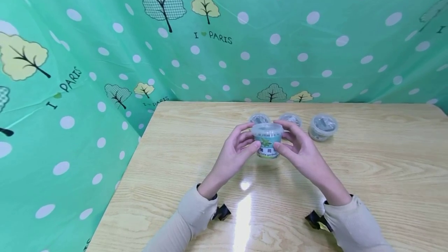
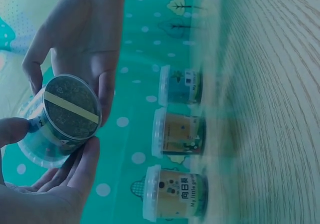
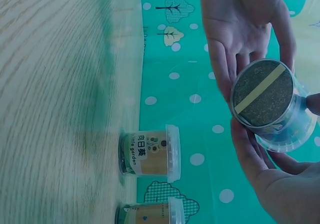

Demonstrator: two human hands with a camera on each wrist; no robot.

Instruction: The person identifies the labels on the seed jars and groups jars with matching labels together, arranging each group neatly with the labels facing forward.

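Observation:
A small clear plastic tub with a lid and a blue-green label bearing a leaf picture is held up over the table. My left hand grips its left side, thumb on the label. From the other side my right hand grips it the same way, both thumbs at the front. In the left wrist view the tub's base shows dark, grainy contents and a pale yellow strip across it. The right wrist view shows that same base, with fingers around its edge.
Behind the hands, three similar lidded tubs stand in a row: a left one, a middle one and a right one, the last with a sunflower-seed label. A green dotted curtain hangs along the back and left of the wooden table.

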